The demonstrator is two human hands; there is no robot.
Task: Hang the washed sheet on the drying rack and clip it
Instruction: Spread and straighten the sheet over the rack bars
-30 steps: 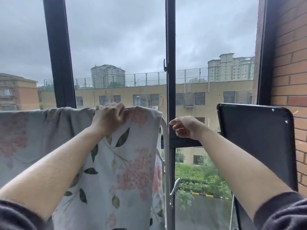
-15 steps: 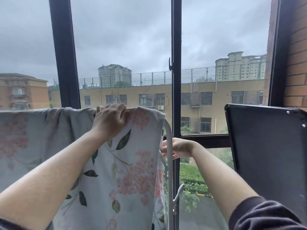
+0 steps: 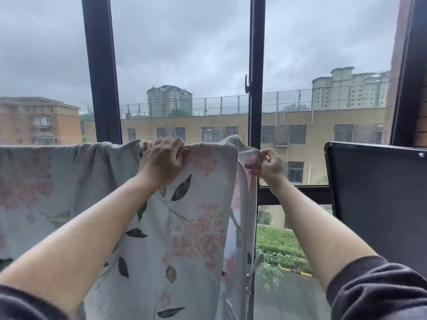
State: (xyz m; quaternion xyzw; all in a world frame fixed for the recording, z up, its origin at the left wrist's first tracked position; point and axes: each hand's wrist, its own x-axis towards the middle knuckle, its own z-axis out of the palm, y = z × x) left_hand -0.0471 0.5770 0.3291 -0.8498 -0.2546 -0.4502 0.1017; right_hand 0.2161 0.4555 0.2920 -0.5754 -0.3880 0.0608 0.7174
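Note:
A pale grey sheet (image 3: 189, 227) printed with pink flowers and dark leaves hangs over the top bar of the drying rack, spreading from the left edge to the middle. My left hand (image 3: 161, 163) presses down on its top fold, fingers curled over the bar. My right hand (image 3: 270, 166) pinches the sheet's far-side right edge and holds it up past the rack's end. The white rack frame (image 3: 242, 232) shows only as a curved upright behind the sheet's right edge. No clip is visible.
Black window frames (image 3: 254, 88) stand just behind the rack, with glass and buildings beyond. A dark flat panel (image 3: 379, 199) with a rounded corner stands at the right, close to my right forearm. A brick wall edge (image 3: 420, 139) is at the far right.
My right hand went down behind the rack's end, then came up holding the sheet's rear edge. My left hand stayed on the top fold.

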